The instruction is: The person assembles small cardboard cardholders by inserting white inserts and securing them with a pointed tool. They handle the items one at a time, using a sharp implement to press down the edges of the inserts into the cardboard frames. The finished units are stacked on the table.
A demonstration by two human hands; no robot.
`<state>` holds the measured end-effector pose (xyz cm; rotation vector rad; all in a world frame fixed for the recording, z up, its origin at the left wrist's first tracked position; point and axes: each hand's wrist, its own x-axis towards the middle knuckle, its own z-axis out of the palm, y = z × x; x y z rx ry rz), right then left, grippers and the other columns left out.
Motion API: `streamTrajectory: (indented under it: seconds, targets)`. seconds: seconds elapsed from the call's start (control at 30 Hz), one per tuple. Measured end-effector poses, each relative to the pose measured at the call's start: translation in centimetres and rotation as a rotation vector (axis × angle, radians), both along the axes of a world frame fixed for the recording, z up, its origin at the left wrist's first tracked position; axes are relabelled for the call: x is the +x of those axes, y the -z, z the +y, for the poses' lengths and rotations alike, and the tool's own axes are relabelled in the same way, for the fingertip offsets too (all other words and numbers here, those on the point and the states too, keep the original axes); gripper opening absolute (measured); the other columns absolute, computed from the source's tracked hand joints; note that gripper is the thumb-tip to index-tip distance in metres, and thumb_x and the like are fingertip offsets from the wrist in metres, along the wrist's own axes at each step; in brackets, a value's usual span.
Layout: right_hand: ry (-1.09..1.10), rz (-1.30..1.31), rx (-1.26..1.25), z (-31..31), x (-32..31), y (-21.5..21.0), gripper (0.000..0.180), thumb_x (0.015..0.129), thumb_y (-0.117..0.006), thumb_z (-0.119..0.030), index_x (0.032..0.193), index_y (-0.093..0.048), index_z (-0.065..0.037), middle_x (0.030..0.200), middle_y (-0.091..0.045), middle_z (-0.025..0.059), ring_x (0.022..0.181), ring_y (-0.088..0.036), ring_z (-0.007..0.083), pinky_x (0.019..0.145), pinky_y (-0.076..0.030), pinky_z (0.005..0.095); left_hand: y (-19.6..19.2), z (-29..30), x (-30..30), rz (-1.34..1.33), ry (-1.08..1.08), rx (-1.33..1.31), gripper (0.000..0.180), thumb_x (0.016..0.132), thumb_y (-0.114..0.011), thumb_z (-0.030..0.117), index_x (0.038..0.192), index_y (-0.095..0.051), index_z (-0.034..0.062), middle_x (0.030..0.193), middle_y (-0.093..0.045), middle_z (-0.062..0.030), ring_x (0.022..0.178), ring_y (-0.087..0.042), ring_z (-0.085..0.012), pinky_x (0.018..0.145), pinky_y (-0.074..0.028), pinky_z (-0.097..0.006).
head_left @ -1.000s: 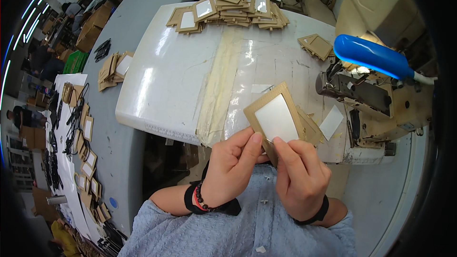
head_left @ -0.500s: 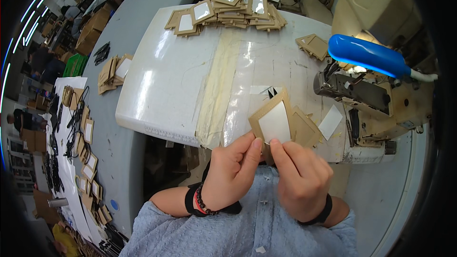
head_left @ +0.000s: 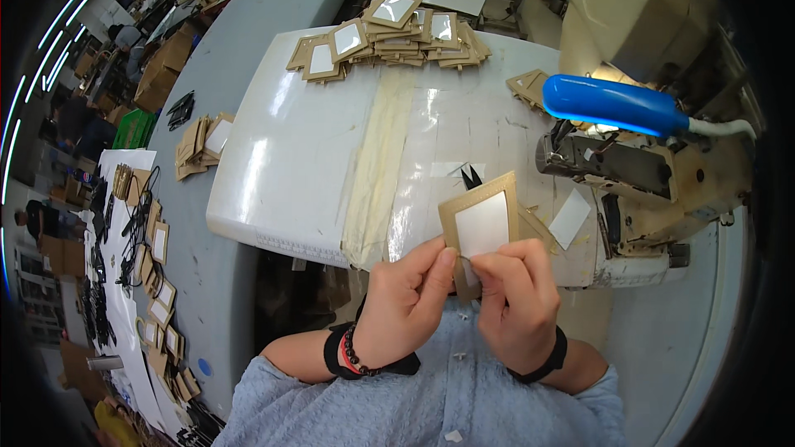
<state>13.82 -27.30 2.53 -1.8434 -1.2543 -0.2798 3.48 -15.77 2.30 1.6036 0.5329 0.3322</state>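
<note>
Pinching tan cardboard frame (head_left: 480,228) in left hand (head_left: 403,302) and right hand (head_left: 520,302), both grips closed, lower edge hidden.

The person wears a pale blue-grey top with small buttons down the front, its sleeves pushed up to the elbows. The left hand (head_left: 403,310) has a black band and a string of dark beads with a red strand at the wrist. The right hand (head_left: 519,305) has a black wristband.
</note>
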Motion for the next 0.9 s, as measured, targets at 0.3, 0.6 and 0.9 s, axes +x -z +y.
streamTrajectory:
  seconds: [0.3, 0.6, 0.9]
  targets:
    - [-0.325, -0.244, -0.150, -0.4, 3.6, -1.6, 0.025, 0.063, -0.063, -0.006, 0.088, -0.063, -0.005, 0.084, -0.057, 0.0019, 0.072, -0.056, 0.0186, 0.053, -0.045, 0.0284, -1.8, 1.2, -0.5, 0.073, 0.163, 0.200, 0.017, 0.094, -0.053, 0.009, 0.101, -0.062, -0.0036, 0.055, -0.053, -0.0099, 0.045, -0.049, -0.0120, 0.045, -0.039, -0.027]
    - [-0.018, 0.167, 0.000, -0.2, 0.2, 0.0, 0.025, 0.067, -0.061, 0.009, 0.089, -0.062, -0.002, 0.085, -0.056, 0.0085, 0.074, -0.059, 0.0278, 0.059, -0.050, 0.0360, 0.8, -0.3, 0.4, -0.096, -0.022, 0.142, 0.020, 0.096, -0.052, 0.009, 0.109, -0.062, -0.0026, 0.056, -0.050, -0.0055, 0.050, -0.044, -0.0049, 0.046, -0.037, -0.024]
    - [-0.093, 0.246, -0.242, -2.4, 1.3, -2.1, 0.020, 0.074, -0.064, 0.004, 0.094, -0.062, -0.001, 0.086, -0.055, 0.0115, 0.071, -0.059, 0.0270, 0.059, -0.050, 0.0338, 1.4, 0.8, 0.0, -0.019, 0.119, -0.024, 0.026, 0.097, -0.051, 0.010, 0.117, -0.060, -0.0032, 0.061, -0.053, 0.0012, 0.056, -0.042, -0.0009, 0.048, -0.035, -0.021]
